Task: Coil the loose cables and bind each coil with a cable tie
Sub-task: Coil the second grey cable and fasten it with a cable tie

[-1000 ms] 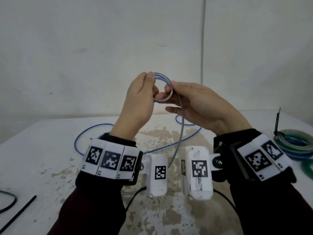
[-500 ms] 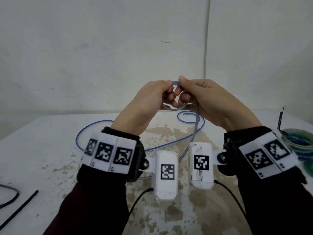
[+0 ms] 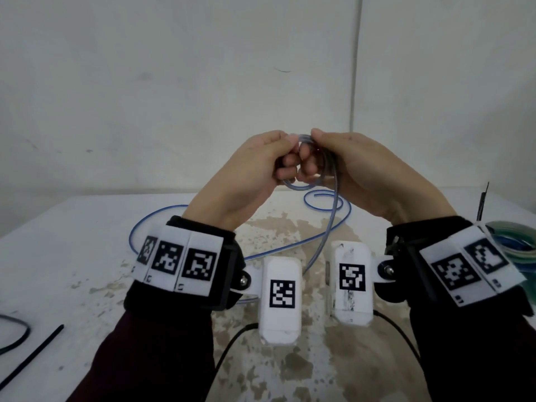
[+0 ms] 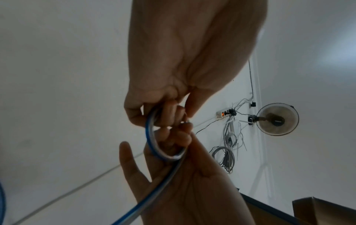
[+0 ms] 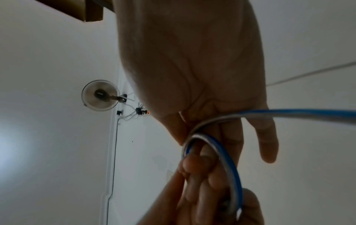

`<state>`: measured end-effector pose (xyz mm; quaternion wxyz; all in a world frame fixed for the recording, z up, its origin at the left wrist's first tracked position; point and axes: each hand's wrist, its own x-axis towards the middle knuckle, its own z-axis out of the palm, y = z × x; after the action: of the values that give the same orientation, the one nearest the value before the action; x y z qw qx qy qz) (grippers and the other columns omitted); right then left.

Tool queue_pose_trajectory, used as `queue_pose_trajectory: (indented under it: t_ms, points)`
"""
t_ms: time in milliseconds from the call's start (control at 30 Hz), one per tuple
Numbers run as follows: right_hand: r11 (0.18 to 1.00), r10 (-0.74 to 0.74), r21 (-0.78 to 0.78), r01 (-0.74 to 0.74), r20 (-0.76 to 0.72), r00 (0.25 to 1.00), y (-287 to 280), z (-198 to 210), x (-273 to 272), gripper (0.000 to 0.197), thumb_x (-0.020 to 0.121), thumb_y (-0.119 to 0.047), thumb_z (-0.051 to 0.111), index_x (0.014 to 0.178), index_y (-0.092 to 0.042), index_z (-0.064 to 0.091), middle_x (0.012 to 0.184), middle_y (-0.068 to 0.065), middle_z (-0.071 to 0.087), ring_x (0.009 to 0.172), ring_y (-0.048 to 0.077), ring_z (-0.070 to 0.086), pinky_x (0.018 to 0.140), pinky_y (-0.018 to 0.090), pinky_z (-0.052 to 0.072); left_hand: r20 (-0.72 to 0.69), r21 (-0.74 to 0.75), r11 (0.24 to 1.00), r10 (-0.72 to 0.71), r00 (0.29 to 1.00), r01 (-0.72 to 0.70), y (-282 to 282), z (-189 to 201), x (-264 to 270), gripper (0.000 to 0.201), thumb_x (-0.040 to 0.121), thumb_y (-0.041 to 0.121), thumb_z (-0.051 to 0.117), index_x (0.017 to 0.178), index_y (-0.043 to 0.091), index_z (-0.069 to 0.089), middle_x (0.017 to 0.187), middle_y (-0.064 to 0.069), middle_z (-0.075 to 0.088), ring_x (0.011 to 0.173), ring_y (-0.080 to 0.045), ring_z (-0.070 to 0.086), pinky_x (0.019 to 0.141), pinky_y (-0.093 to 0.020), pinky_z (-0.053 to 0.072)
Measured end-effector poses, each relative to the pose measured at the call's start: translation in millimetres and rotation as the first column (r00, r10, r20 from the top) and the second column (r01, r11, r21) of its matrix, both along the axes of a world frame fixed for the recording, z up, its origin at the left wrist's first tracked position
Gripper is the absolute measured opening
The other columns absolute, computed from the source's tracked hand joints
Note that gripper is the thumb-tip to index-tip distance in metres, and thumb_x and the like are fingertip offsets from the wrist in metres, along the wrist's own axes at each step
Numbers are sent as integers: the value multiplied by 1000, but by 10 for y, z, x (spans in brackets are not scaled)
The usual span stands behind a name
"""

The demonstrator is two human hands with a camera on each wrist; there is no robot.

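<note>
So both hands are up above the table (image 3: 72,256), bunched together around a small coil (image 3: 301,185) of the blue cable (image 3: 203,207). Left hand (image 3: 249,175) has its fingers curled through the loop, and the right hand (image 3: 359,175) pinches the top of it with thumb and forefinger while the loose tail drops down to the tabletop. From the right wrist view the pinky (image 5: 267,146) sticks out straight, clear of the cable, which the head view hides. Over at the right edge sit some finished coils (image 3: 519,239), probably green and blue, it's partly cut off. Black cable tie (image 3: 32,358) lies lower left.
</note>
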<state>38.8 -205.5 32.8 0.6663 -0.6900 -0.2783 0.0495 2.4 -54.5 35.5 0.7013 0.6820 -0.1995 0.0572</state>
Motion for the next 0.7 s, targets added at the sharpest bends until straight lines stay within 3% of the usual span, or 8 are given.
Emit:
queue_pose_trajectory:
  t_ms: [33, 100, 167, 233, 400, 500, 567, 700]
  points:
    - [1000, 22, 8, -22, -19, 1000, -14, 6, -5, 38, 102, -22, 34, 74, -12, 59, 61, 4, 52, 64, 15, 56, 88, 37, 43, -32, -77, 997, 3, 999, -5, -3, 17, -2, 30, 98, 7, 32, 70, 9, 44, 66, -4, 35, 53, -11, 32, 52, -18, 29]
    - [998, 59, -1, -59, -14, 998, -40, 8, -21, 38, 103, -18, 31, 76, -10, 57, 57, 0, 43, 59, 14, 51, 79, 32, 42, -113, -172, 985, -47, 992, 28, 17, 36, 6, 27, 94, 10, 34, 68, 11, 42, 64, -3, 34, 51, -11, 28, 49, -21, 25]
    - [997, 63, -43, -62, 20, 998, -40, -2, -27, 37, 103, -17, 32, 74, -7, 53, 56, -2, 33, 51, 10, 39, 62, 21, 37, -138, -44, 995, -93, 986, 88, 39, 13, 2, 29, 95, 18, 40, 68, 9, 45, 65, -3, 37, 50, -12, 29, 48, -21, 27]
    - [996, 55, -66, -52, 44, 998, -8, -10, -33, 36, 103, -19, 35, 74, -7, 52, 56, -2, 29, 50, 9, 34, 56, 18, 35, -83, 41, 997, -67, 994, 71, 27, -19, 7, 31, 100, 18, 38, 71, 7, 46, 68, -2, 43, 51, -10, 29, 49, -18, 30]
    - [994, 62, 95, -61, -6, 998, 9, 30, -55, 37, 103, -21, 33, 81, -6, 59, 54, 0, 43, 57, 15, 49, 65, 20, 50, -31, -230, 973, -31, 999, 23, 24, 3, 42, 33, 102, 16, 32, 72, 9, 42, 58, 2, 36, 51, -9, 30, 54, -18, 27]
    - [998, 41, 41, -43, 44, 998, -35, 27, -45, 36, 103, -21, 34, 77, -7, 55, 58, 0, 28, 53, 12, 33, 54, 16, 36, -77, -96, 990, -107, 991, 100, 47, 1, 28, 34, 101, 19, 33, 71, 10, 47, 62, 0, 39, 51, -11, 37, 53, -19, 34]
    - [999, 24, -26, -22, 80, 997, -10, 6, -40, 36, 102, -21, 36, 75, -8, 55, 56, -2, 29, 51, 11, 30, 53, 18, 30, -45, -12, 995, -100, 994, 100, 54, -13, 11, 35, 101, 18, 34, 71, 9, 48, 69, 0, 45, 54, -10, 30, 52, -19, 32]
    - [995, 48, 87, -52, 55, 997, 69, 3, -59, 36, 103, -22, 33, 83, -8, 60, 55, -2, 45, 57, 13, 48, 65, 20, 48, 40, -143, 990, 8, 999, -2, 53, 10, 21, 33, 103, 14, 31, 73, 8, 44, 61, 3, 38, 52, -8, 23, 49, -18, 23]
